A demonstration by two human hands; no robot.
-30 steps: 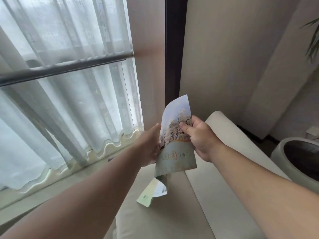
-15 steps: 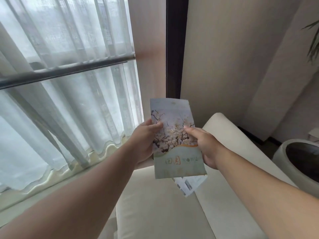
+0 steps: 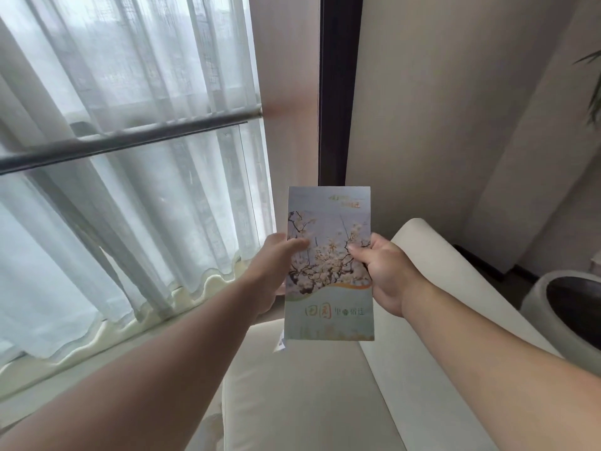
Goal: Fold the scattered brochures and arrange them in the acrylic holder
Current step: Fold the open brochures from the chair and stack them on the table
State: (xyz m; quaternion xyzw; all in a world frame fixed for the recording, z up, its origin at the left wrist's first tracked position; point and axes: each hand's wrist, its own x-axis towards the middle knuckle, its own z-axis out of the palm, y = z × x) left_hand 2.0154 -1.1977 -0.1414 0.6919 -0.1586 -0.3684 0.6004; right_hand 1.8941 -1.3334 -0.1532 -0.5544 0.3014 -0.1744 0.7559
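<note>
A folded brochure (image 3: 328,288) with white blossoms on its cover and a pale green lower band stands upright in mid-air, cover facing me. My left hand (image 3: 276,268) pinches its left edge with the thumb on the cover. My right hand (image 3: 383,271) pinches its right edge, thumb on the front, fingers behind. A small corner of another paper panel (image 3: 280,344) peeks out below the brochure's lower left corner. No acrylic holder is in view.
A cream sofa (image 3: 309,395) lies below my arms, its armrest (image 3: 432,255) running to the right. Sheer curtains (image 3: 130,190) cover the window on the left. A round planter (image 3: 566,307) stands at the right edge.
The brochure has gone from bent and tilted to flat and upright, with its hanging lower panel now tucked almost out of sight behind it. Both hands keep their pinch.
</note>
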